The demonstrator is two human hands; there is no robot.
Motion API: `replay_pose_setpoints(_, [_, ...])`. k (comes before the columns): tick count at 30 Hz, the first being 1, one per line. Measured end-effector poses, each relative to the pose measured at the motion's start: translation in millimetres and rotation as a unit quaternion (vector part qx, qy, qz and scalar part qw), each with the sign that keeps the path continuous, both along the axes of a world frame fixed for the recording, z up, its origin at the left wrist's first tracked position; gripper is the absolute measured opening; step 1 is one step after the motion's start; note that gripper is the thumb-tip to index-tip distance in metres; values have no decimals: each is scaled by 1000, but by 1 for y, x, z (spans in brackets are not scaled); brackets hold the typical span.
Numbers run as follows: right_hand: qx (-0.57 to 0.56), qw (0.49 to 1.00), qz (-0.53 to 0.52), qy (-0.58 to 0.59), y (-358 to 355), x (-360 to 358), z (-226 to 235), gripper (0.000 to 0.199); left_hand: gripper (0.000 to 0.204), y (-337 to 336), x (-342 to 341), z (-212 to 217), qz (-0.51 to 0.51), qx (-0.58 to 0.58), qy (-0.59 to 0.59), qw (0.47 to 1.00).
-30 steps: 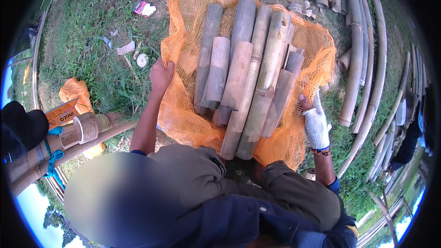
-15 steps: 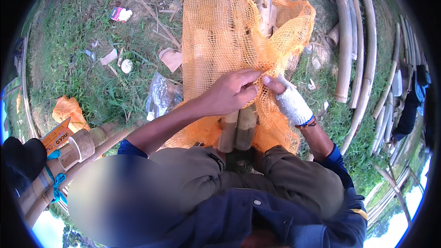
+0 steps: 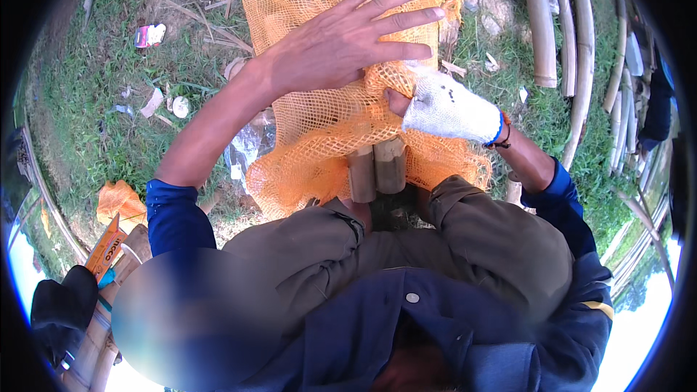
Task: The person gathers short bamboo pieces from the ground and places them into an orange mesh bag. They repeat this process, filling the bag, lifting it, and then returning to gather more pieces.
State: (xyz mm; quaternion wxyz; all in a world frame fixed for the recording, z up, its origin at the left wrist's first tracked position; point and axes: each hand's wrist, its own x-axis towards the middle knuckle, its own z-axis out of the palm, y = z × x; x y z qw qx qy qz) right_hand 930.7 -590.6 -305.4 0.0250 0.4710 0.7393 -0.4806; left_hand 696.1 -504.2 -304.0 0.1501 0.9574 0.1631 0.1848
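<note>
An orange mesh sack (image 3: 305, 120) lies spread in front of me, over and around cut bamboo pieces (image 3: 390, 167) whose ends stick out between my knees. My left hand (image 3: 348, 43) reaches across the sack with its fingers spread wide, back of the hand up, holding nothing. Right beside it, my right hand (image 3: 443, 105) wears a white knit glove with the thumb bare. It is closed on a gathered bunch of the mesh. Part of that grip is hidden behind the glove and the folds.
Long bamboo poles (image 3: 570, 36) lie to the right on the grass. At the lower left are a tied bamboo frame (image 3: 94, 327), an orange handsaw (image 3: 107, 248) and an orange mesh bundle (image 3: 122, 202). Clear plastic (image 3: 250, 149) and litter (image 3: 149, 35) lie on the left.
My left hand has let go of the mesh, opened and moved up and forward. My right hand has turned inward, with mesh still bunched in it. The whole view has shifted slightly.
</note>
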Motion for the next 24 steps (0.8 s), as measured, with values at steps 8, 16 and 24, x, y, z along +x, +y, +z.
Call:
replay_pose_setpoints(8, [-219,915,-293,169,-44,5,-5,51,27,10,14,-87,86,-177,-105,975])
replay_pose_setpoints(16, [-164,986,-20,-13,-85,28,1,53,21,12,26,-125,305,-362,-302,827])
replay_pose_setpoints(24, [-80,979,-8,189,-56,-36,20,28,20,36,-6,-180,421,-354,-402,731])
